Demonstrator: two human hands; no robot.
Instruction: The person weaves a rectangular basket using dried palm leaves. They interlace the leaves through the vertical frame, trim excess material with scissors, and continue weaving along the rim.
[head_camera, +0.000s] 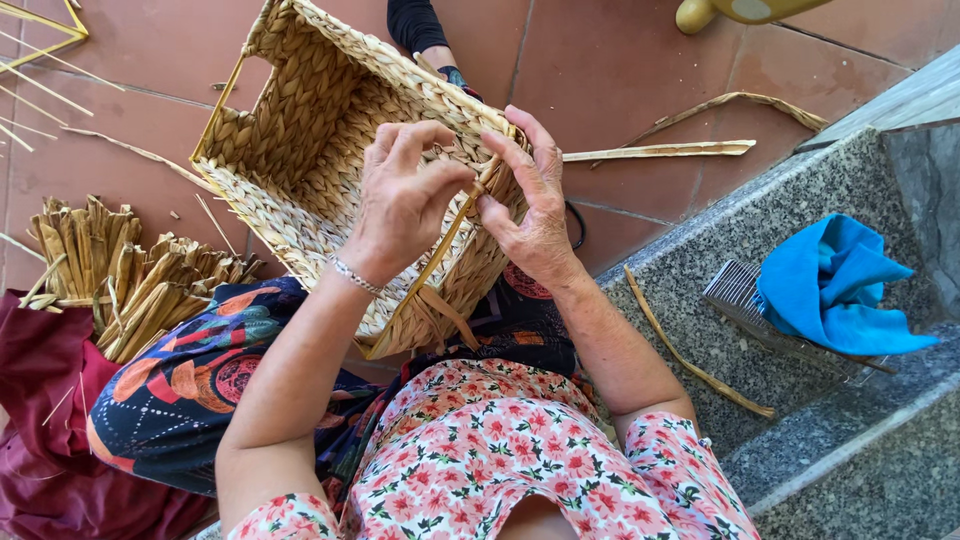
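Note:
A rectangular basket (300, 130) woven of pale dried fibre rests tilted on my lap, its open mouth turned to the left. My left hand (405, 195) curls over the near rim, fingers pinching a flat straw strand (440, 250) that runs down along the basket's side. My right hand (530, 200) presses on the same rim from the right, thumb and fingers gripping the strand's upper end at the weave. A metal wire frame edge (222, 100) shows along the basket's far side.
A bundle of cut dried fibre strips (130, 270) lies at the left on dark red cloth (40, 400). Loose strands (660, 152) lie on the red tile floor. On the granite step at right sit a blue cloth (835, 285) and a comb-like tool (735, 290).

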